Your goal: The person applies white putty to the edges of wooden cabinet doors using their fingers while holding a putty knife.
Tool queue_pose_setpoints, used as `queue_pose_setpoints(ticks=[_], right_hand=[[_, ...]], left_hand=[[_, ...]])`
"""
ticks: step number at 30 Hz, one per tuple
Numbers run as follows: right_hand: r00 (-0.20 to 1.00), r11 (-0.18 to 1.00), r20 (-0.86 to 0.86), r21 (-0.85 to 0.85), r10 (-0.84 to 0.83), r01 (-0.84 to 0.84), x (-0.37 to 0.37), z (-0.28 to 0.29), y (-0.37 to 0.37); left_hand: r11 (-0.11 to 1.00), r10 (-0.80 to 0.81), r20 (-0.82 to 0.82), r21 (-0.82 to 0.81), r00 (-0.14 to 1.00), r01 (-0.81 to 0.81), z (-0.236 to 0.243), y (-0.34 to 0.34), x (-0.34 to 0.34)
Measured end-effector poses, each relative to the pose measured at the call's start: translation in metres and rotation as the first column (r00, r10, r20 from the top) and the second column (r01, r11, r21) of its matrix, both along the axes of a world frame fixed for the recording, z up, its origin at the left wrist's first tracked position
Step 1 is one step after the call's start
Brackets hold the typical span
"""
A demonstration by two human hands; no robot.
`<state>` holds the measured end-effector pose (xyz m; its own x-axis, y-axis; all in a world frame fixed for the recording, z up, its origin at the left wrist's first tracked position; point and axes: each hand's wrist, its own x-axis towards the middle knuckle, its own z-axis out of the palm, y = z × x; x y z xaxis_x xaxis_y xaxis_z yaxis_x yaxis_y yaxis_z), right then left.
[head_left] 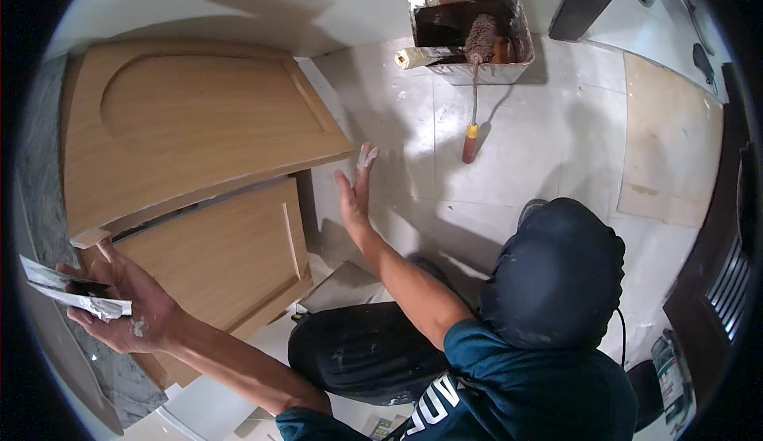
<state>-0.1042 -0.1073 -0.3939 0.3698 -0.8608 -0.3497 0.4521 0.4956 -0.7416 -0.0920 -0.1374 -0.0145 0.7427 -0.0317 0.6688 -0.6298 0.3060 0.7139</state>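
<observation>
My left hand (143, 306) is at the lower left, fingers closed round flat metal putty knives (83, 299) whose blades carry white putty. Two blades show one above the other; their handles are hidden in the palm. The thumb side is close to the lower left corner of a light-brown wooden cabinet door (207, 123). A second wooden panel (214, 250) shows below that door. My right hand (356, 191) is raised beside the door's right corner, fingers stretched and apart, holding nothing. White putty is smeared on its fingertips.
A square paint tin (477, 74) with brown insides stands at the back. A brown paint roller (470, 141) leans out of it; a cream-coloured rolled object (413, 58) rests on its rim. Beige board (671, 139) lies at right. A rounded black shape (556, 274) fills the near right.
</observation>
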Motion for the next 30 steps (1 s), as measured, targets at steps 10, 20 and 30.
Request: queue_pose_setpoints(ticks=[10,20,30], right_hand=[[0.986,0.999,-0.165,-0.045,-0.036,0.029,0.016,-0.003,-0.003],[0.978,0.981,-0.206,-0.176,0.043,-0.081,0.007,0.020,0.022],[0.969,0.960,-0.245,-0.266,0.025,-0.092,0.003,0.011,0.008]], left_hand=[[0.988,-0.140,-0.047,-0.069,0.989,0.137,0.002,0.001,0.003],[0.992,-0.109,-0.039,-0.075,0.993,0.106,-0.002,-0.010,-0.004],[0.990,0.073,-0.038,-0.117,0.997,-0.077,-0.002,-0.025,-0.015]])
